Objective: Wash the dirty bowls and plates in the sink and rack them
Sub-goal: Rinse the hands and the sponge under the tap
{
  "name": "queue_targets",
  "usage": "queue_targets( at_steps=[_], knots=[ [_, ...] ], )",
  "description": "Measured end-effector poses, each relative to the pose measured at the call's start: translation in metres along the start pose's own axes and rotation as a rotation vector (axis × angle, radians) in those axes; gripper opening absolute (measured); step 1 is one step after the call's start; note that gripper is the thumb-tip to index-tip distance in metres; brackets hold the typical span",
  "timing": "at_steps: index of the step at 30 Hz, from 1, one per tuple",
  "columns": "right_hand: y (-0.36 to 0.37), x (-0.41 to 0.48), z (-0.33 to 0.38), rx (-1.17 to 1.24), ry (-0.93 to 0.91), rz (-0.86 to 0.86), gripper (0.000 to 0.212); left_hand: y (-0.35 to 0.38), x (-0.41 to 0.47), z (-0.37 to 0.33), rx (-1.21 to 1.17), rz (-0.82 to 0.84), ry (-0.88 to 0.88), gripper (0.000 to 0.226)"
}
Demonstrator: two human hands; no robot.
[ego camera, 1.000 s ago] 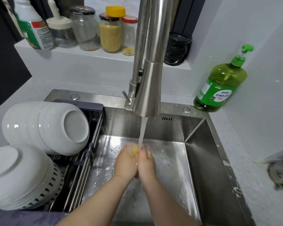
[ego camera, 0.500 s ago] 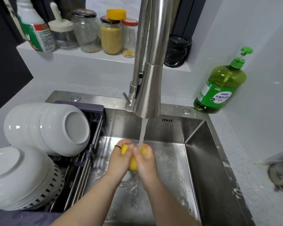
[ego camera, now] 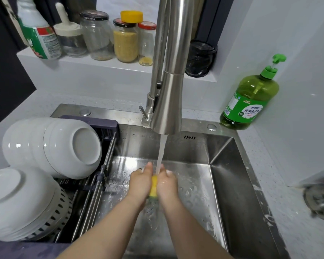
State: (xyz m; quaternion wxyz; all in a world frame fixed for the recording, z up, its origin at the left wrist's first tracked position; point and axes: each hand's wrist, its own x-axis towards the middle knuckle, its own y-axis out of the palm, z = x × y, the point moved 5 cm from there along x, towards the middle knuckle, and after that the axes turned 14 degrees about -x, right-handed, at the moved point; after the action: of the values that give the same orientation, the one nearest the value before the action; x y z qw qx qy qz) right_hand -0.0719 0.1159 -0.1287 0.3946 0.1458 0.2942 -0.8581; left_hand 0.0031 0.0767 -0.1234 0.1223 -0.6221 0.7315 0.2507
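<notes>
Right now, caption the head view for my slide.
Left hand and right hand hold yellow sponge under running faucet; white bowls racked nearby.

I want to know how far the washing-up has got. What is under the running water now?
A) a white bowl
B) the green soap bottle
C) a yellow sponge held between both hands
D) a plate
C: the yellow sponge is held between the left hand and right hand under the tap stream; the white bowls lie in the rack.
</notes>
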Motion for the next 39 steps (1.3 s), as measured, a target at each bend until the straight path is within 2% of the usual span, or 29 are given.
queue_targets(
  at_steps=[4,8,15,19,22,26,32,35,39],
  knots=[
    [0.000,0.001,-0.006,0.030,0.008,0.037,0.028,-0.001,0.000,0.001,0.040,0.055,0.023,0.031],
    [-0.004,0.004,-0.005,0.071,-0.008,0.040,0.021,-0.003,0.001,-0.005,0.163,0.074,0.118,0.013],
    [-0.009,0.007,-0.008,0.166,0.021,0.016,0.018,-0.010,0.004,-0.006,0.141,0.063,0.160,0.026],
    [-0.006,0.003,-0.009,0.005,-0.054,-0.021,0.015,-0.007,-0.001,0.000,0.152,0.060,0.148,0.016],
    [-0.002,0.000,-0.012,-0.080,-0.029,-0.067,0.024,-0.005,0.000,0.006,0.211,0.053,0.156,0.031],
    [-0.002,-0.002,-0.008,-0.182,-0.102,-0.059,0.029,-0.003,-0.004,0.006,0.355,0.043,0.196,0.034],
    [0.001,0.001,-0.013,-0.026,0.025,-0.001,0.031,-0.002,-0.004,0.011,0.160,0.005,0.069,0.042],
    [0.001,0.004,-0.015,0.023,0.029,0.002,0.028,-0.005,0.000,0.008,0.147,0.008,0.089,0.033],
    [-0.001,0.004,-0.013,0.074,0.072,0.056,0.021,-0.011,0.006,0.002,0.105,0.026,0.101,0.009]
  ],
)
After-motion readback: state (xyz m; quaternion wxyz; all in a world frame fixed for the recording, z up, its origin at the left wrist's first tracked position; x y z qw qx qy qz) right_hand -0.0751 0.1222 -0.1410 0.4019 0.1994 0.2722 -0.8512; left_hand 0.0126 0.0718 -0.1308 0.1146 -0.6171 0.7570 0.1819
